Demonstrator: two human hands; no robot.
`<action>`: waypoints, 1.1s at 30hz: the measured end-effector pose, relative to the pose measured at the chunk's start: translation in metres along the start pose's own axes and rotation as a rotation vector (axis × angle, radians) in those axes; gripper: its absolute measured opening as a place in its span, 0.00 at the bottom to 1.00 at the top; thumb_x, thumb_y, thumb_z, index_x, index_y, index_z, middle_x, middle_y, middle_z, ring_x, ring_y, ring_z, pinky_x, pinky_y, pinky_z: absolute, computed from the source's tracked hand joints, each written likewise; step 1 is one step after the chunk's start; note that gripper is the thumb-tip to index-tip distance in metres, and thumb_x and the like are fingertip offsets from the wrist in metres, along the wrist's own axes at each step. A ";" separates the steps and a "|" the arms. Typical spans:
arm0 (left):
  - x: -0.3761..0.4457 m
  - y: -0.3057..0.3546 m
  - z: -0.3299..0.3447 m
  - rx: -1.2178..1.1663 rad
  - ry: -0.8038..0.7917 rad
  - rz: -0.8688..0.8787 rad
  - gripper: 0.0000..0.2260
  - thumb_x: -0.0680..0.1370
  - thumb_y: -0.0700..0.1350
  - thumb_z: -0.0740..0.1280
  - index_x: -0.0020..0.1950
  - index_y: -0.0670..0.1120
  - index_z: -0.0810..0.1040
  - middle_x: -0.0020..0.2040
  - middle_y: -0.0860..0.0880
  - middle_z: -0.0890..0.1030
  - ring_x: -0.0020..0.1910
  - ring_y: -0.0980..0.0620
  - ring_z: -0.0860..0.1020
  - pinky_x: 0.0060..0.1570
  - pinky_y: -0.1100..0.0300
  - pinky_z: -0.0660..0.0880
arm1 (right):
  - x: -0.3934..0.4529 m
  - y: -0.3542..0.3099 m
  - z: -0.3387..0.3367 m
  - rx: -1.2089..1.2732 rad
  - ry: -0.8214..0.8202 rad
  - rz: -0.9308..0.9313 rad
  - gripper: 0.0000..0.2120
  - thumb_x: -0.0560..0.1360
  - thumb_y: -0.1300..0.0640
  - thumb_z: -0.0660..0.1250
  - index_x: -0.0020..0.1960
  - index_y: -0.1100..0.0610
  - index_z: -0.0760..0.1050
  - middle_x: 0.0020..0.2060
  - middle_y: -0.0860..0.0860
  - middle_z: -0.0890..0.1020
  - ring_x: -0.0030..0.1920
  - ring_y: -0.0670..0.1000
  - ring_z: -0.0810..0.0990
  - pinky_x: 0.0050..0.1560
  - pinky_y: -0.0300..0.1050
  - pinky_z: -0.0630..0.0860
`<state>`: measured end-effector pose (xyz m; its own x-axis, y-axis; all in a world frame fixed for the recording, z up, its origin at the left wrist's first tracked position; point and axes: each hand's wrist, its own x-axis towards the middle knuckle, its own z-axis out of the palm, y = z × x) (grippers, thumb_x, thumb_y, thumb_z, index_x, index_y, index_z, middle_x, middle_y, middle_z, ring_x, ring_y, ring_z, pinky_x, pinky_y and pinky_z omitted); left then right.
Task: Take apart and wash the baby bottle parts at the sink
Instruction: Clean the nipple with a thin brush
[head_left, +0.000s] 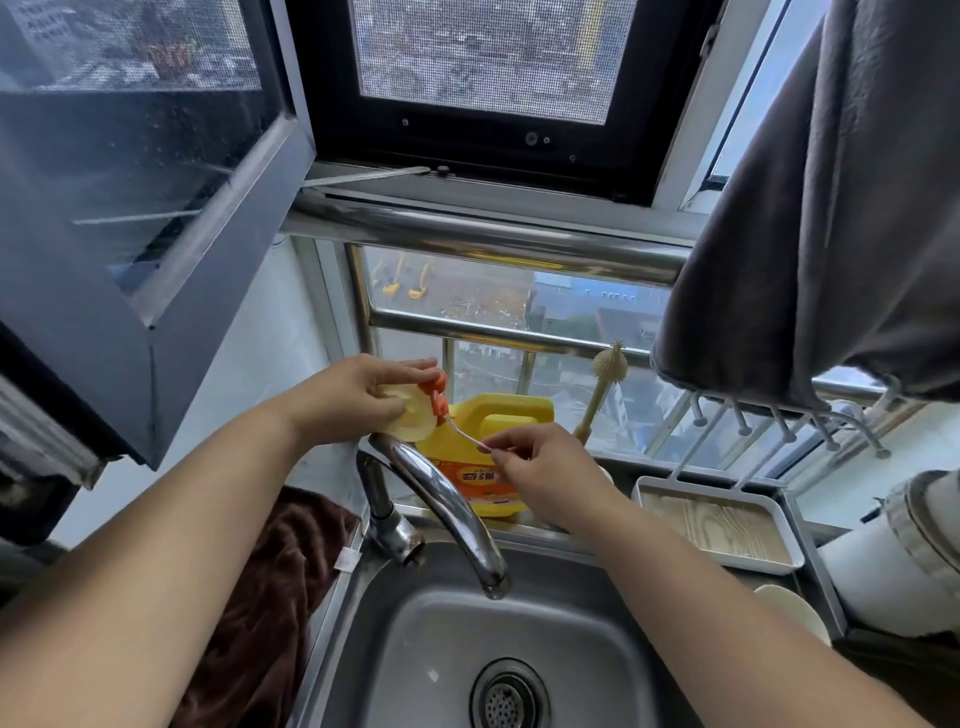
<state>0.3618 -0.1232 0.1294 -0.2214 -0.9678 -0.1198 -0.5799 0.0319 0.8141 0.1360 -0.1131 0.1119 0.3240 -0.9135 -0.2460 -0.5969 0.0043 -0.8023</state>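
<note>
My left hand (358, 392) grips a pale yellow round bottle part (413, 418) with an orange piece (439, 397) fixed on it, held up above the tap (441, 499). From the orange piece a thin clear straw (465, 436) runs down to the right. My right hand (540, 467) pinches the straw's lower end between thumb and finger. Both hands are raised over the steel sink (415, 649), whose basin holds nothing but the drain (509, 699).
A yellow detergent jug (498, 415) stands on the sill behind the tap, a bottle brush (600, 389) upright beside it. A white drying tray (722, 525) with pegs sits at right, a brown towel (280, 571) at left, a grey cloth (831, 208) hanging above right.
</note>
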 end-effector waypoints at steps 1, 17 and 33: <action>0.000 0.000 0.000 -0.006 -0.007 0.001 0.22 0.77 0.33 0.61 0.66 0.53 0.75 0.65 0.65 0.71 0.65 0.62 0.70 0.56 0.74 0.68 | 0.000 0.000 0.000 -0.003 0.000 0.000 0.11 0.80 0.57 0.61 0.57 0.52 0.80 0.45 0.48 0.82 0.47 0.51 0.81 0.46 0.44 0.79; 0.002 -0.004 0.002 -0.138 -0.006 0.000 0.24 0.74 0.34 0.70 0.62 0.58 0.75 0.63 0.67 0.72 0.53 0.64 0.78 0.42 0.69 0.76 | 0.001 0.000 0.000 -0.022 -0.010 0.000 0.10 0.80 0.56 0.62 0.58 0.50 0.80 0.46 0.47 0.82 0.47 0.50 0.81 0.51 0.48 0.80; 0.006 -0.009 0.000 -0.071 -0.033 0.015 0.23 0.74 0.36 0.70 0.64 0.57 0.74 0.64 0.70 0.69 0.62 0.47 0.76 0.60 0.54 0.76 | 0.001 -0.009 0.001 0.012 -0.014 -0.013 0.11 0.80 0.57 0.62 0.59 0.53 0.79 0.47 0.49 0.81 0.43 0.46 0.78 0.42 0.37 0.75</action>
<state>0.3653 -0.1287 0.1213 -0.2562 -0.9584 -0.1256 -0.5197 0.0271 0.8539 0.1425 -0.1135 0.1183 0.3420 -0.9078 -0.2426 -0.5839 -0.0030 -0.8118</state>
